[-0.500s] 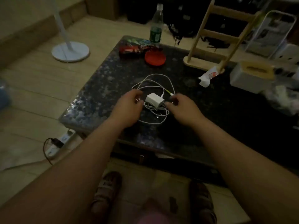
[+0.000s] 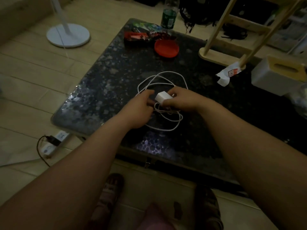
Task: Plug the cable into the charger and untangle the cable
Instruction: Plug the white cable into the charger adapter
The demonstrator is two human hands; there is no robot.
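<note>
A small white charger [image 2: 162, 96] sits in the middle of the dark speckled table [image 2: 103, 90], amid a tangled white cable [image 2: 166, 77] whose loops spread beyond and in front of it. My right hand [image 2: 181, 100] wraps its fingers around the charger's right side. My left hand [image 2: 141, 110] pinches at the cable just left of the charger; the cable's plug end is hidden between the fingers.
A red lid [image 2: 166, 48], snack packets [image 2: 141, 33] and a green-labelled bottle [image 2: 169, 15] stand at the table's far side. A wooden rack [image 2: 232, 39], a crumpled wrapper [image 2: 226, 74] and a white box [image 2: 279, 75] are at the right. On the floor lie a power strip [image 2: 54, 141] and a fan base [image 2: 68, 36].
My right hand has moved left onto the charger and closed on it. My left hand has come in closer to the charger's left side.
</note>
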